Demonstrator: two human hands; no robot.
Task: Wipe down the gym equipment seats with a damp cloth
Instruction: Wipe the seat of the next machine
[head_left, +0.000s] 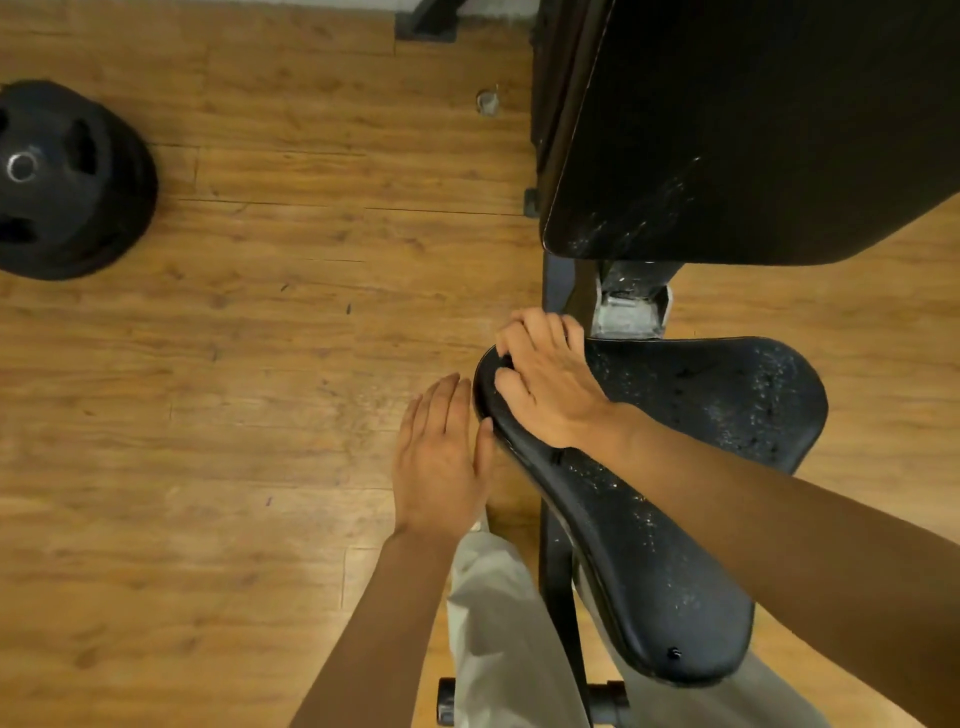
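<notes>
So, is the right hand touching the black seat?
Touching. The head view shows the right hand lying on the black seat at its left edge, fingers curled over the rim.

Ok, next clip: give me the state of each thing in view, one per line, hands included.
seat pad: black, speckled with pale flecks, not visibly wiped.
back pad: black, scuffed pale near its lower edge.
right hand: resting on the seat pad's left corner, fingers curled over the edge; no cloth visible.
left hand: open, fingers straight, beside the seat pad's edge, thumb touching it.
weight plate: lying on the wooden floor.
</notes>
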